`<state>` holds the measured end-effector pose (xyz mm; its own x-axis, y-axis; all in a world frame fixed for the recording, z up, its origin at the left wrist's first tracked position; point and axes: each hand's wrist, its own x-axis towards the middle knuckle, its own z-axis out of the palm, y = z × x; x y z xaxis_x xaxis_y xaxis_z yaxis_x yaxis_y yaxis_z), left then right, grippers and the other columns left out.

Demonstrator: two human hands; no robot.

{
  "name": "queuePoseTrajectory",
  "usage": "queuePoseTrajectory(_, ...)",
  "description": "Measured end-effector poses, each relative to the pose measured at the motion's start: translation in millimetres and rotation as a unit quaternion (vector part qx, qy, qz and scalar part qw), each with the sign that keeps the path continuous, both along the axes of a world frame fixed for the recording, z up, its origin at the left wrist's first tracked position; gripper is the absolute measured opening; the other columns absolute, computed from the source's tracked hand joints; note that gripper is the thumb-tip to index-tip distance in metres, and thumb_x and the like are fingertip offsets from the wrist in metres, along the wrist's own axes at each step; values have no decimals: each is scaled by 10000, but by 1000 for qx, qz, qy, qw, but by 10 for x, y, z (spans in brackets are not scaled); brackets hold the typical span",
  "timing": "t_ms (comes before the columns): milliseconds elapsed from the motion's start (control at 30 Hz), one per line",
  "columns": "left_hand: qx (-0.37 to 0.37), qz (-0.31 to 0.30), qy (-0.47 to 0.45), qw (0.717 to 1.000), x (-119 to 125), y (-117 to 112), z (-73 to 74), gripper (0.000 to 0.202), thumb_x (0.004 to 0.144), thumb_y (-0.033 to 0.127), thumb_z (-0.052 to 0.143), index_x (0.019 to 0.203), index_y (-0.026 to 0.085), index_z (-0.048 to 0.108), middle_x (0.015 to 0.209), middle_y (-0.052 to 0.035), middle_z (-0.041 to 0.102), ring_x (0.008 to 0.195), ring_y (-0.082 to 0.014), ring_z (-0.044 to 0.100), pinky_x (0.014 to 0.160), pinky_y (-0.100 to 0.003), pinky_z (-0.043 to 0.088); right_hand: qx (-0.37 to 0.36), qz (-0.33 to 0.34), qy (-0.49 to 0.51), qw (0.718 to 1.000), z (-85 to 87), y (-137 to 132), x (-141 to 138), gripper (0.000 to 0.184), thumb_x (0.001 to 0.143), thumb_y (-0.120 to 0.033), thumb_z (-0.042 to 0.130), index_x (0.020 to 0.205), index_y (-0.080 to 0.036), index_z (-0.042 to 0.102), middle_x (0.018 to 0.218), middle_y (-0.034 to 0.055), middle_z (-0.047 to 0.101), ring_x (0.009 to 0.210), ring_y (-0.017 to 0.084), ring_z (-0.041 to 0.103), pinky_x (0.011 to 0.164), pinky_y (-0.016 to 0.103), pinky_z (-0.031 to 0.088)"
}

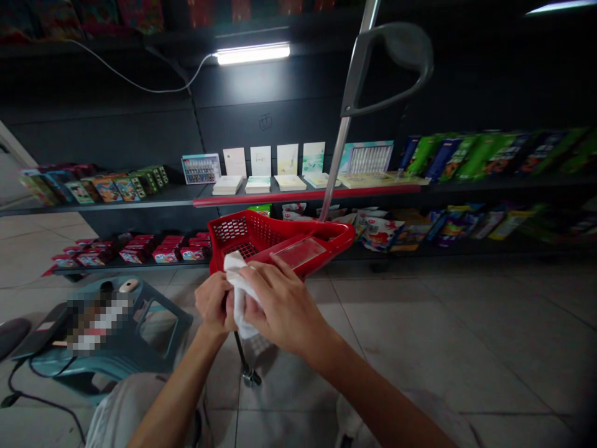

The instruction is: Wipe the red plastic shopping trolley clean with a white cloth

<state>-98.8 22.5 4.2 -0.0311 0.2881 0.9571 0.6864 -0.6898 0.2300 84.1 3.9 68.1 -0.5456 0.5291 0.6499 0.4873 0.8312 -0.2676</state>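
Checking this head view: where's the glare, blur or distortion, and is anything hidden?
In the head view, the strip light glares, the shelves bow from wide-angle distortion, the grey handle looks soft, and a pixelated patch hides whatever lies on the stool.

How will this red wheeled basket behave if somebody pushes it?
The red basket is probably light, having thin mesh walls. Its tall handle may tip it if pushed high. Its small wheel should roll easily on smooth tiles.
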Motion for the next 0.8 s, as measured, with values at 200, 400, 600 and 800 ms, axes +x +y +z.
queuePoseTrajectory(200,35,-66,13,997,-83,-21,-29,237,921,272,458,779,193,631,712,-45,673,634,-168,652,574,-307,487,41,-61,-3,997,28,182,244,373,821,-80,522,1146,-235,617,1175,43,718,1329,255,548,1269,610,79)
queuePoseTrajectory(400,40,-83,-15,996,-225,-17,-36,201,872,256,496,762,188,650,702,-49,678,625,-180,656,571,-315,492,63,-141,30,988,-26,393,464,311,828,-102,504,1097,-189,634,1130,98,704,1123,269,619,1157,512,362)
queuePoseTrajectory(600,38,-61,-40,997,-460,-20,-24,257,857,326,499,700,190,650,655,-47,656,591,-185,638,553,-321,479,78,-198,-7,977,-20,536,703,203,826,-141,528,990,-172,644,989,116,684,1031,294,587,976,429,467)
queuePoseTrajectory(800,30,10,-90,995,-707,-22,-29,370,850,436,479,579,204,579,564,-35,584,534,-168,576,531,-319,429,94,-233,9,968,-45,686,974,235,860,-131,460,1006,-174,639,1108,135,690,1100,285,574,1031,429,419)
